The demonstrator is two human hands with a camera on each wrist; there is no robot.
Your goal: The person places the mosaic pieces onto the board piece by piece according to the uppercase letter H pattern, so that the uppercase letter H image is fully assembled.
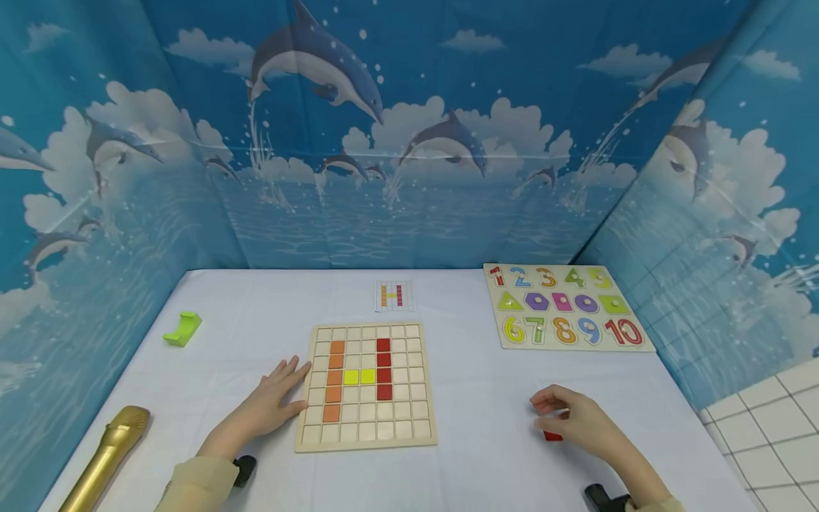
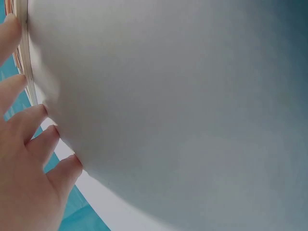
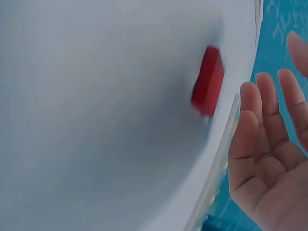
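A square wooden grid board (image 1: pixel 366 432) lies on the table in the head view. On it are a column of orange squares (image 1: pixel 334 377), two yellow squares (image 1: pixel 360 377) and a column of red squares (image 1: pixel 384 370). My left hand (image 1: pixel 269 400) rests at the board's left side, fingers spread, with thumb and fingertips at its edge. To the right, my right hand (image 1: pixel 579 419) is over a red block (image 1: pixel 553 436), partly hidden by it. In the right wrist view the red block (image 3: pixel 209 82) lies on the table, apart from the loosely bent fingers.
Behind the board lies a small pattern card (image 1: pixel 392 295). A number-and-shape puzzle board (image 1: pixel 527 340) is at the back right. At the left are a green curved piece (image 1: pixel 183 329) and a gold microphone (image 1: pixel 105 455). A dolphin-print curtain (image 1: pixel 409 213) surrounds the table.
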